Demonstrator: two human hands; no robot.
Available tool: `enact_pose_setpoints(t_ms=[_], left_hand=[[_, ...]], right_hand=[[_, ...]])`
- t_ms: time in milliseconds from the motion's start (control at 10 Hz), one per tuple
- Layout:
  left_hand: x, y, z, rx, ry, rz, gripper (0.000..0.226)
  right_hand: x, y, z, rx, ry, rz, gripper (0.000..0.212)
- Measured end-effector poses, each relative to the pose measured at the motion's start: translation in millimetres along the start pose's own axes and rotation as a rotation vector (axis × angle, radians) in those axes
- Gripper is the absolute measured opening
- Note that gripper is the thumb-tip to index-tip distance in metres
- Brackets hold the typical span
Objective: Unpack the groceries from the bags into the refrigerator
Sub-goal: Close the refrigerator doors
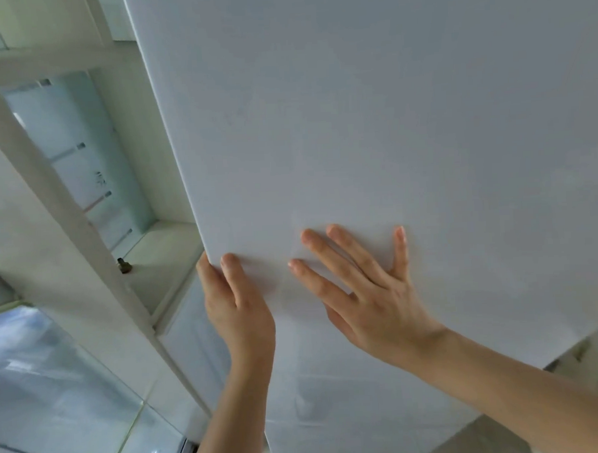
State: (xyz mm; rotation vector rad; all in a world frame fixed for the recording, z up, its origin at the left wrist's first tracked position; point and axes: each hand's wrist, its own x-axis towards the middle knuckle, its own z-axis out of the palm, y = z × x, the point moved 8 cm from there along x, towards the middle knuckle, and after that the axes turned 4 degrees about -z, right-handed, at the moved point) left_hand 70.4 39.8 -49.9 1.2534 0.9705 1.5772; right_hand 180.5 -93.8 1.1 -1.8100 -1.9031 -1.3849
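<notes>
A large white refrigerator door point(371, 120) fills most of the head view, seen from its outer face and standing partly ajar. My left hand point(237, 307) grips the door's lower left corner, thumb on the front and fingers wrapped around the edge. My right hand point(365, 292) lies flat against the front of the door with its fingers spread. Left of the door edge, part of the refrigerator's interior point(93, 173) shows, with a pale back wall and a white shelf point(162, 256). No groceries or bags are visible.
A white frame or second door edge point(67, 219) runs diagonally at the left. A small dark fitting point(124, 265) sits on the shelf's edge. Glossy tiled floor point(58, 391) lies at the lower left. A lower white door point(333, 413) is below my hands.
</notes>
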Motion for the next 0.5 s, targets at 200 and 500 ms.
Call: enact_pose_setpoints(t_ms=[200,500], left_hand=[[3.5,0.5,5.3,0.058,-0.199,-0.015,0.035],[-18.0,-22.6,-11.5,0.223,-0.305,-0.075,0.073]], right_hand=[[1.1,1.4,0.9,0.025,-0.009,-0.014,0.064],[-11.5,-12.5,-22.7,0.255,-0.18,0.021,0.078]])
